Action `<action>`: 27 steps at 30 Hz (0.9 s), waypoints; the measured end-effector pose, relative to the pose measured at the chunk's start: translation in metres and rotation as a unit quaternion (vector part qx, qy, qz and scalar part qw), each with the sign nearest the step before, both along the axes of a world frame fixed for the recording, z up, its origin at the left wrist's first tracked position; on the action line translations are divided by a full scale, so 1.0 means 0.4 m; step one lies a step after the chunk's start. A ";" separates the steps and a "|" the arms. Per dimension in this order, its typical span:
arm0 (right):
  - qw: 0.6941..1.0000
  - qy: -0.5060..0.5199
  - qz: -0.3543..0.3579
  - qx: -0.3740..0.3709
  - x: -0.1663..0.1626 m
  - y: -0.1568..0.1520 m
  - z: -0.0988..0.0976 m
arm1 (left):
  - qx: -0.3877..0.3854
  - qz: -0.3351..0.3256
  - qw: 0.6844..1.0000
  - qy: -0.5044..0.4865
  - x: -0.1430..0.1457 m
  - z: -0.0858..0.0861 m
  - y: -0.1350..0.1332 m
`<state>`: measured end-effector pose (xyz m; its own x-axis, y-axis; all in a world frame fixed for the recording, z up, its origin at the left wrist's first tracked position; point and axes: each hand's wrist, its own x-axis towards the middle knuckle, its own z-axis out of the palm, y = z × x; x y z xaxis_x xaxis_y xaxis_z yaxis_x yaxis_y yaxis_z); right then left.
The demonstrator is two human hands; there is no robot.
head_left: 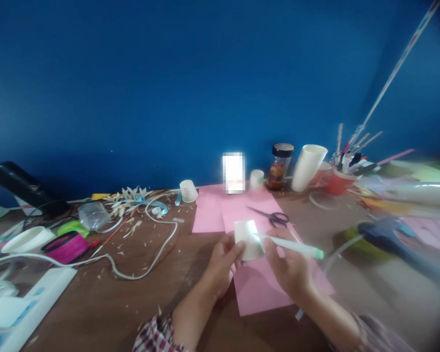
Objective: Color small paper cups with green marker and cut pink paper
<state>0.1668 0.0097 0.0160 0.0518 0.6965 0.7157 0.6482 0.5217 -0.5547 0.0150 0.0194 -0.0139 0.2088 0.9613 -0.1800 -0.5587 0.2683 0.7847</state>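
Observation:
My left hand (225, 259) pinches a small white piece of paper or card (248, 247) by its left side, thumb on its face. A bright glare lies across its upper right part. In my right hand (288, 266) is a white marker with a green end (297, 246); its other end points at the right edge of the white piece, and I cannot tell whether it touches. Below both hands lie pink paper sheets (258, 291). Just beyond my right hand, a pair of scissors with dark handles (278, 218) rests on the pink paper.
Small white cups (188, 191), a jar with a black lid (279, 168) and a tall white cup (308, 168) stand near the blue wall. A white cable (132, 277) and wood shavings lie left. A blurred glue gun (396, 234) is at right; a power strip (46, 296) sits front left.

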 end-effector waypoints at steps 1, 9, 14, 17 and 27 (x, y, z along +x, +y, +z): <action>1.000 0.003 0.000 0.001 0.000 0.000 0.000 | -0.001 0.000 1.000 0.003 0.000 -0.001 0.000; 1.000 0.004 0.001 0.008 -0.004 -0.002 0.000 | -0.010 -0.013 1.000 0.008 -0.001 0.002 -0.001; 1.000 0.004 0.008 -0.008 -0.003 -0.003 -0.006 | -0.001 -0.017 1.000 0.001 0.000 0.008 -0.002; 1.000 0.004 0.003 -0.010 -0.001 -0.002 -0.011 | -0.001 -0.019 1.000 0.006 -0.001 0.006 -0.003; 1.000 0.005 -0.017 0.012 -0.002 -0.001 0.001 | -0.017 -0.021 1.000 -0.014 -0.002 0.007 -0.002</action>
<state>0.1659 0.0095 0.0164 0.0826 0.6774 0.7310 0.6596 0.5127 -0.5496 0.0140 0.0186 -0.0113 0.2546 0.9449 -0.2056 -0.5674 0.3181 0.7595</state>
